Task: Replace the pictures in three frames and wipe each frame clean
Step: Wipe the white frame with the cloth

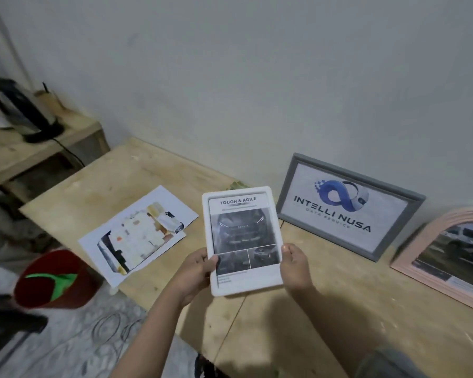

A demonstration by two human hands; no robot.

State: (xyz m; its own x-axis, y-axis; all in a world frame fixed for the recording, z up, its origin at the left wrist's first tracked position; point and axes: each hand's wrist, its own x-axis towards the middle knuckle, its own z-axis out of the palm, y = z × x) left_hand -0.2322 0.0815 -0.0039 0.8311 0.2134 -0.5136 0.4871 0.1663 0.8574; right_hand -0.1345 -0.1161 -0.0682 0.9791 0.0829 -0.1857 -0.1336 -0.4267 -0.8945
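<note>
Both hands, left hand and right hand, pinch white frame; fingers hidden behind.

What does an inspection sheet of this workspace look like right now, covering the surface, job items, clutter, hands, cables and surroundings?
Surface: wooden table, scuffed.
Job's things: white frame held up; grey frame and pink arched frame lean at the wall; loose prints lie flat.
Clutter: nothing seen on the table beyond these.
Hands: left hand and right hand grip the white frame's lower edges.
Cables: black cord from kettle.
Surroundings: red bucket with green cloth, side shelf.
</note>
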